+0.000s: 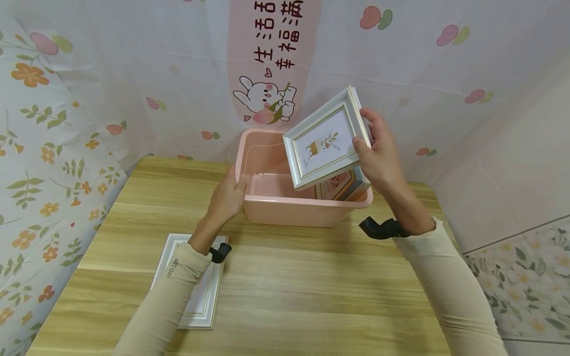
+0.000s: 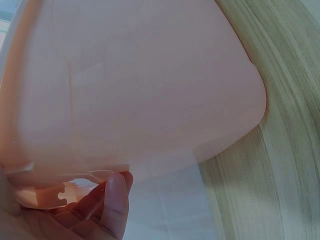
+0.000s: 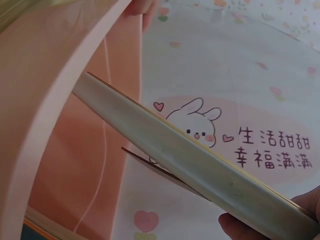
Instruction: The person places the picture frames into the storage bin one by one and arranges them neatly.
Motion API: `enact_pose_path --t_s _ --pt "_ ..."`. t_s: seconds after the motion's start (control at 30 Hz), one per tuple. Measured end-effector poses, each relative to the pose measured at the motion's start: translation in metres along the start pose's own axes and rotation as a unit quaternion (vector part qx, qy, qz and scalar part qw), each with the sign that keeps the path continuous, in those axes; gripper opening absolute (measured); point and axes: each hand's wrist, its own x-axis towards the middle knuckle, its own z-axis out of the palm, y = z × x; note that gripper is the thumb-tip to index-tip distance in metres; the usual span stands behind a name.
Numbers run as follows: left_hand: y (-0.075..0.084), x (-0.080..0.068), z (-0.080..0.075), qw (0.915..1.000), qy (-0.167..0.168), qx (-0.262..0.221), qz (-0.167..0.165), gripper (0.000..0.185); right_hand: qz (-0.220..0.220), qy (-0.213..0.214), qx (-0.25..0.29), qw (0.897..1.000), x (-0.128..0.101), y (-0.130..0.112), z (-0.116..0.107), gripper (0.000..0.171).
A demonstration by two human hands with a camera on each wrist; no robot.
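**Holding a white frame (image 1: 327,141) over the pink basin (image 1: 294,212), pinched at a single edge**

We see the right hand (image 1: 376,153) grasping the white frame at its 3 o'clock edge, thumb on the front and fingers behind. The frame hangs tilted above the basin's 1 to 3 o'clock side. The left hand (image 1: 227,195) grips the basin's rim at 9 o'clock. Inside the basin, at 4 o'clock, a 2nd frame (image 1: 337,187) stands aslant near the end wall. A 3rd frame (image 1: 206,291) lies flat on the table (image 1: 289,277), towards 7 o'clock, partly under the left sleeve (image 1: 160,296).

We judge the likeliest trouble to be a slip: with the hold all on 1 side, the frame's weight could twist it out of the fingers towards 8 o'clock. In the right wrist view we notice a thin flap (image 3: 160,169), probably the frame's stand, jutting from the back; it could snag on the rim if the frame moved carelessly. We cannot tell whether the held frame touches the 2nd frame, but a low swing towards 5 o'clock could knock them together and chip a corner or scratch the front. If the left hand pulled hard, the basin might skid, spoiling our aim. Lastly, the left sleeve or its black wrist strap (image 1: 220,253) could drag the 3rd frame if that arm drew back low
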Motion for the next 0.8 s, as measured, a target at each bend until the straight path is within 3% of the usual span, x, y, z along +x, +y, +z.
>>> enact_pose_path --t_s 0.47,0.8 --pt "-0.001 0.001 0.0 1.0 -0.002 -0.003 -0.006 0.047 0.001 -0.019 -0.066 0.998 0.0 0.019 0.006 0.053" --pt "-0.001 0.001 0.0 1.0 0.0 0.003 -0.002 0.048 -0.032 -0.01 -0.156 0.987 0.0 0.03 0.009 0.052"
